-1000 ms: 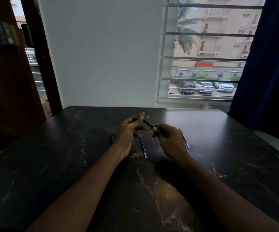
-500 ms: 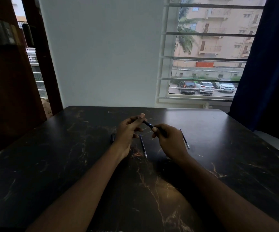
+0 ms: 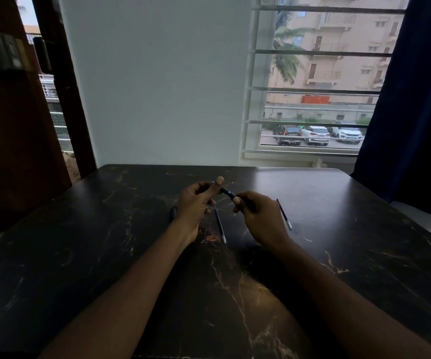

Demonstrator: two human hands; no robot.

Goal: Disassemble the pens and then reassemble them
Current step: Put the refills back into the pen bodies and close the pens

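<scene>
A dark pen (image 3: 227, 193) is held in the air between both hands over the middle of the black marble table (image 3: 105, 255). My left hand (image 3: 196, 203) pinches its far end with thumb and fingers. My right hand (image 3: 258, 216) grips the near end, fingers curled round it. A thin refill (image 3: 220, 225) lies on the table between the hands. A second thin refill (image 3: 284, 214) lies to the right of my right hand. A dark pen part (image 3: 173, 213) lies just left of my left wrist, partly hidden.
The table's far edge meets a white wall and a barred window (image 3: 312, 89). A dark blue curtain (image 3: 416, 99) hangs at the right, and a brown door (image 3: 15, 125) stands at the left.
My left fingers have curled tighter around the pen's far end. The pen and my right hand have hardly moved.
</scene>
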